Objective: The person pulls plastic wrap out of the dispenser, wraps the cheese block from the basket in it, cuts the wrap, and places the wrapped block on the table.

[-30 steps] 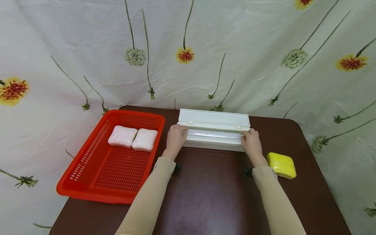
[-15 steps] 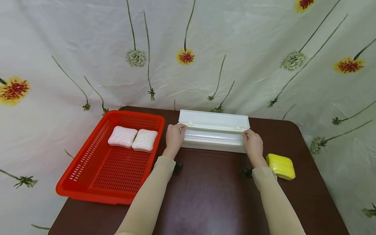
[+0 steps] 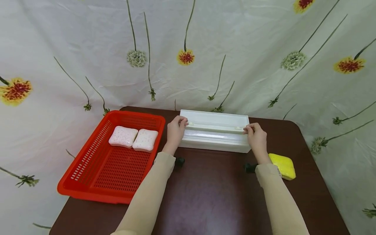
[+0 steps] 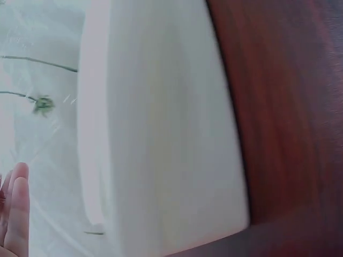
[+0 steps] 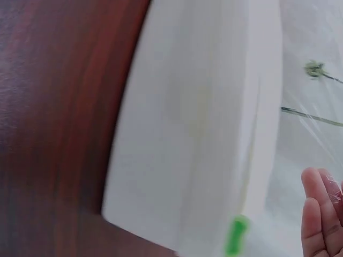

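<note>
A long white cling film dispenser (image 3: 214, 145) lies across the far part of the table, its lid (image 3: 214, 117) raised toward the curtain. Inside, the shiny roll (image 3: 212, 134) shows between the hands. My left hand (image 3: 175, 132) pinches one corner of the clear cling film at the left end, over the box. At the other end my right hand (image 3: 257, 139) pinches the opposite corner between thumb and fingers. Faint creases of stretched cling film (image 5: 311, 127) run to the fingers in the right wrist view. A green tab (image 5: 236, 235) shows on the dispenser's end.
A red plastic basket (image 3: 100, 197) stands on the left, holding two pale wrapped blocks (image 3: 122, 136) side by side. To the right, a yellow wrapped block (image 3: 284, 165) lies beside the right wrist. Behind the brown table (image 3: 205, 202) hangs a flowered curtain (image 3: 188, 29).
Both hands have risen from the roll toward the lid's hinge and spread slightly apart, drawing the cling film up. The dispenser, basket and blocks have stayed in place.
</note>
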Demonstrator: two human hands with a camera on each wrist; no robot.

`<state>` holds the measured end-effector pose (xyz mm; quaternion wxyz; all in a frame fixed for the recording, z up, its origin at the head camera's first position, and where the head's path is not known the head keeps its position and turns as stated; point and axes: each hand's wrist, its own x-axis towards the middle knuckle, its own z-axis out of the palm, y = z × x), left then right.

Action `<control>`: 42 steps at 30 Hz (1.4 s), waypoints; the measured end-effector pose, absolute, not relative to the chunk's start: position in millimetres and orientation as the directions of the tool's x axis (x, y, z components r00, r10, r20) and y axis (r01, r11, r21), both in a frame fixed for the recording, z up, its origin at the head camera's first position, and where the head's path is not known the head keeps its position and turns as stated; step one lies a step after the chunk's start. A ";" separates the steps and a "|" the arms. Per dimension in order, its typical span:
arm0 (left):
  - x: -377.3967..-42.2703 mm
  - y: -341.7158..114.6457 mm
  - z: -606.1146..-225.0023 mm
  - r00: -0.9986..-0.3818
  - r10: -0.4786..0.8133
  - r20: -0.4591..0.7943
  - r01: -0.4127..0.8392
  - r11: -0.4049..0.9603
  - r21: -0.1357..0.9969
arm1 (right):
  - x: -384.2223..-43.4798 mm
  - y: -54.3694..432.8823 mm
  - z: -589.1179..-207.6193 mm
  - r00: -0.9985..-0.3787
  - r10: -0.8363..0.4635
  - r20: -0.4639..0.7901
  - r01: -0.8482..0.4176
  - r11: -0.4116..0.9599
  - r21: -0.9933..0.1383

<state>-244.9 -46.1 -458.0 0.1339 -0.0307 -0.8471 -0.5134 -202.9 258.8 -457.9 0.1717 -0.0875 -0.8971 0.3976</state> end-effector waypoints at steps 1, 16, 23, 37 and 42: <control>-244.7 -46.8 -454.1 -0.960 -0.086 0.267 0.198 0.468 0.861 | -202.7 258.8 -454.7 -0.925 0.296 0.239 0.015 0.658 -0.753; -243.2 -53.2 -401.7 -0.878 -0.041 0.478 0.422 0.407 0.810 | -193.1 262.2 -403.3 -0.825 0.305 0.476 -0.159 0.683 -0.713; -245.2 -54.3 -372.1 -0.850 -0.005 0.526 0.477 0.414 0.775 | -194.6 263.3 -372.0 -0.780 0.320 0.538 -0.209 0.677 -0.706; -250.8 -53.7 -329.7 -0.708 -0.008 0.706 0.653 0.374 0.659 | -194.3 264.0 -328.2 -0.704 0.361 0.612 -0.363 0.558 -0.746; -249.6 -52.5 -316.4 -0.656 -0.014 0.755 0.697 0.373 0.612 | -190.6 266.2 -314.9 -0.674 0.358 0.646 -0.429 0.521 -0.737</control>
